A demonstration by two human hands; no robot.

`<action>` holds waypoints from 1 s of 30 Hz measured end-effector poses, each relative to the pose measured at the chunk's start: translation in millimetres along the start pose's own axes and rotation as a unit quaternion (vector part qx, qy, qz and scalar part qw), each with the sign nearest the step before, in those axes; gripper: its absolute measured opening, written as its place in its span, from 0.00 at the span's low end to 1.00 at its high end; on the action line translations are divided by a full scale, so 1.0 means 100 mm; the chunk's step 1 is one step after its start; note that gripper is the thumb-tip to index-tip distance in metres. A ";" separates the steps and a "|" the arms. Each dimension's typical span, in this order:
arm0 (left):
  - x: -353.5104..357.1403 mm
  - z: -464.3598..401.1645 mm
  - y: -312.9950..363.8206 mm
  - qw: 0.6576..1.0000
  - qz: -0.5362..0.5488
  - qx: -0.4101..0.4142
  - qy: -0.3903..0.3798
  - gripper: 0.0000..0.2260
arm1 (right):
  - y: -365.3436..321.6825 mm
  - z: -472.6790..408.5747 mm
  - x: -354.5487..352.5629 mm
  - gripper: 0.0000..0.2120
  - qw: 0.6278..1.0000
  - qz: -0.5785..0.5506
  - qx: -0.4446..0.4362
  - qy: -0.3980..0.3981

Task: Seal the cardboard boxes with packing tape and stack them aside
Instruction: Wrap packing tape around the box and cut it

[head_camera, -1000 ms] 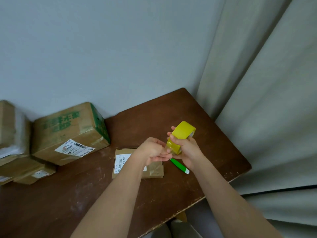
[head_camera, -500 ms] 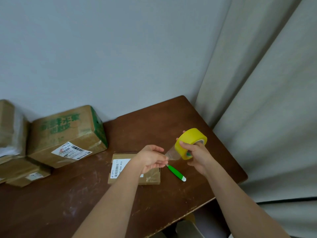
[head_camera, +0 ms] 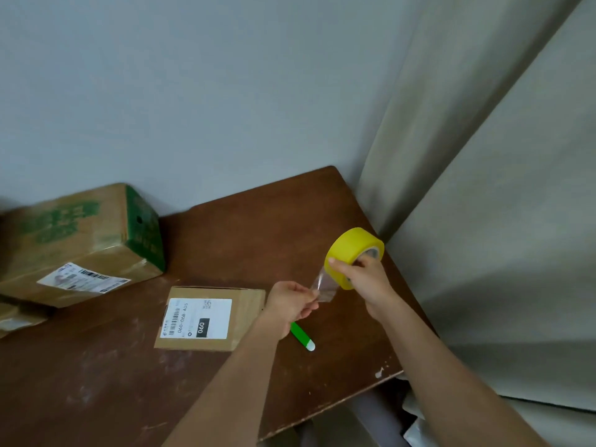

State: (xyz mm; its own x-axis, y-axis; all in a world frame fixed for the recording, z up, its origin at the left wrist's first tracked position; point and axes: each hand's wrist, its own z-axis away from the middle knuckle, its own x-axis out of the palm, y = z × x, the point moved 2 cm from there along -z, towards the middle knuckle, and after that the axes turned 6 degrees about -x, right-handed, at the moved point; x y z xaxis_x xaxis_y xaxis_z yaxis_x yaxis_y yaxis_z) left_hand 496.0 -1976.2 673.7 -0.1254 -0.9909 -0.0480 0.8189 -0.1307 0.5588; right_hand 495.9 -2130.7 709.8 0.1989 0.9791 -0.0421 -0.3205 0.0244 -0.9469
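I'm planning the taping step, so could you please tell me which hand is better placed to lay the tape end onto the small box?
Probably the left hand: it pinches the tape end beside the small box, while the right hand holds the roll farther away.

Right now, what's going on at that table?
A person is starting a strip of packing tape. The right hand grips the yellow tape roll above the table, and the left hand pinches the clear free end pulled off it. A small flat box with a white label lies below the hands, no strip on it yet. A green pen lies beside it. Bigger boxes sit at the left by the wall.
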 end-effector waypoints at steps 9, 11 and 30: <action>0.45 -0.55 -0.11 0.989 0.054 0.010 0.135 0.08 | 0.49 -0.40 -0.20 0.17 1.000 -0.028 0.004 0.006; 0.49 -0.62 -0.14 0.987 0.044 0.016 0.155 0.08 | 0.56 -0.46 -0.23 0.16 1.000 -0.024 0.012 -0.009; 0.75 -0.97 -0.25 0.974 -0.026 -0.049 0.222 0.07 | 0.66 -0.77 -0.28 0.16 0.986 0.094 -0.011 -0.137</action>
State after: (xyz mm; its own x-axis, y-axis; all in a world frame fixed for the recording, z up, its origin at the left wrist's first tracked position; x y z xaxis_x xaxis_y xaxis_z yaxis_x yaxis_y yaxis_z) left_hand 521.1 -2050.1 575.8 0.0684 -0.8960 -0.4388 0.8702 -0.1616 0.4655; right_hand 540.0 -2172.4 623.9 -0.1202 0.9839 -0.1324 -0.3073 -0.1637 -0.9374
